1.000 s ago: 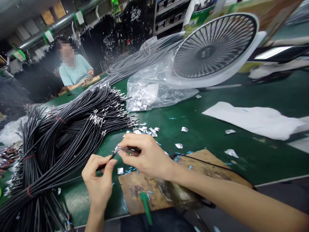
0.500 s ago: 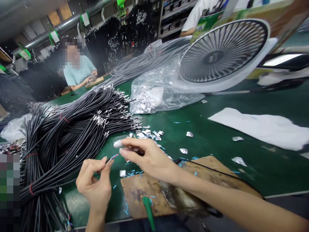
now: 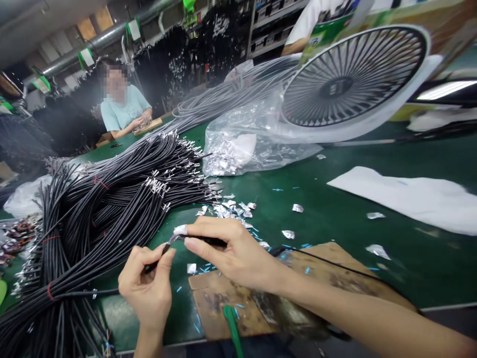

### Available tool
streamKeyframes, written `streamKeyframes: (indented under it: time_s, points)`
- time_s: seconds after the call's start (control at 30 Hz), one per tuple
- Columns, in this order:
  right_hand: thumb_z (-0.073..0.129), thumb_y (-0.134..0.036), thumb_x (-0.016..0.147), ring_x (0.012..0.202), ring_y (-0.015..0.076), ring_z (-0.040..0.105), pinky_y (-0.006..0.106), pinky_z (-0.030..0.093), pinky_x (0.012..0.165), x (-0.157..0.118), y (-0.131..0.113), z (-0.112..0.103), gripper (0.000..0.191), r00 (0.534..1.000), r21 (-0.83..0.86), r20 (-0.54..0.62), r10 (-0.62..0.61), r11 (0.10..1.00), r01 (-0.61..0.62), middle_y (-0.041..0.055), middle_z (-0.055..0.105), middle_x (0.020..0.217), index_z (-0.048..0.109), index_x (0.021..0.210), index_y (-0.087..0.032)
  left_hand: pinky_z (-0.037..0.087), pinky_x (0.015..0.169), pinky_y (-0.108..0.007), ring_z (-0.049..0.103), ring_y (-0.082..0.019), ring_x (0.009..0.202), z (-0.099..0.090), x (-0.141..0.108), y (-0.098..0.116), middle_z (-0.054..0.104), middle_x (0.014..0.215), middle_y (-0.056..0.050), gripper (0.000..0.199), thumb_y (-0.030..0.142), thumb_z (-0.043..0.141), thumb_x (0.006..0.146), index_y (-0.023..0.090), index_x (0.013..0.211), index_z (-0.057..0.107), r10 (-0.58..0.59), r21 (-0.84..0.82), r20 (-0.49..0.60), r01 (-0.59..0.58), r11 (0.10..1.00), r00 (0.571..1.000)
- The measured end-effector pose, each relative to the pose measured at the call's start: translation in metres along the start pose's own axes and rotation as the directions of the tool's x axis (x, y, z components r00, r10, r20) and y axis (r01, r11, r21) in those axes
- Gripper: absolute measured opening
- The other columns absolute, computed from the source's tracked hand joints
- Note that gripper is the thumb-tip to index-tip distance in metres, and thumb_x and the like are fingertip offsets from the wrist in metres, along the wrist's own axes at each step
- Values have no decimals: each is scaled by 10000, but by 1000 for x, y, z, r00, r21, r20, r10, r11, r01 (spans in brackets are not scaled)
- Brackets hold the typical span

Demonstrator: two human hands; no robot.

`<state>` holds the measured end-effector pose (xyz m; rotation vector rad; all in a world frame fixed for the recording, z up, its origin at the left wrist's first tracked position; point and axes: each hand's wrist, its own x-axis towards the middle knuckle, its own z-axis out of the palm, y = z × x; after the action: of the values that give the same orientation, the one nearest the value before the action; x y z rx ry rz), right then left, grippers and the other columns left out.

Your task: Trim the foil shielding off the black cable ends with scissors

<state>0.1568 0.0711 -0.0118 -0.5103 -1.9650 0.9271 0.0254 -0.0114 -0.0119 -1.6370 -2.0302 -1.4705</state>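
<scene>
My left hand (image 3: pixel 147 286) pinches a black cable (image 3: pixel 165 248) between thumb and forefinger. Thin coloured wires (image 3: pixel 172 238) stick out of the cable's stripped end. Closed from the right, my right hand (image 3: pixel 238 248) holds a slim black tool (image 3: pixel 208 240), mostly covered by the fingers. A white cover (image 3: pixel 181 229) sits on the right fingertip, which is at the wires. Whether the fingertip or the tool touches them is too small to tell. Left of my hands lies a large heap of black cables (image 3: pixel 122 199) with pale stripped ends, tied in bundles.
Foil scraps (image 3: pixel 238 211) and blue bits lie on the green table (image 3: pixel 290 174). A stained wooden board (image 3: pixel 212 308) with a green-handled tool (image 3: pixel 233 330) is near the front edge. Behind are a clear plastic bag (image 3: pixel 257 144), a fan (image 3: pixel 339 87) and a seated person (image 3: pixel 124 112).
My right hand's fingers have come down and left onto the coloured wires, closing the gap to the left hand. The left hand is nearly still. The view has shifted slightly.
</scene>
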Motion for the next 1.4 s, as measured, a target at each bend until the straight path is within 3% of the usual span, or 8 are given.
streamKeyframes:
  time_s: [0.3, 0.67, 1.07, 1.4]
  points:
    - [505, -200, 874, 541, 106, 474, 217, 328, 489, 0, 0, 0, 222, 1000, 15, 20, -13, 1000, 13, 8, 551, 599, 697, 779, -139, 357, 465, -250, 444, -135, 503, -1, 0, 0, 496, 504, -13, 227, 251, 580, 758, 198, 537, 569, -30, -3, 24, 30, 1000, 999]
    - [508, -208, 859, 545, 115, 494, 222, 360, 508, 0, -1, 0, 219, 1000, -2, -4, 12, 1000, -12, 20, 586, 612, 709, 803, -140, 329, 457, -245, 438, -139, 494, -1, -3, -5, 499, 503, -21, 218, 294, 576, 767, 194, 575, 598, -21, 26, 64, 20, 999, 998]
    - [524, -205, 856, 546, 104, 492, 201, 391, 505, 0, 1, 0, 195, 996, 160, 71, 62, 984, -73, 16, 607, 651, 692, 778, -144, 355, 464, -262, 443, -154, 483, -6, -4, -14, 495, 491, -26, 230, 298, 633, 726, 196, 531, 564, 15, 81, 113, -25, 996, 994]
    - [547, -148, 833, 533, 104, 496, 211, 353, 490, -2, -2, 1, 174, 1000, 52, -16, 20, 998, -19, 11, 582, 598, 712, 782, -132, 378, 461, -269, 457, -147, 476, -2, -10, -9, 539, 543, -30, 166, 269, 633, 755, 192, 610, 607, 26, 106, 52, -31, 994, 998]
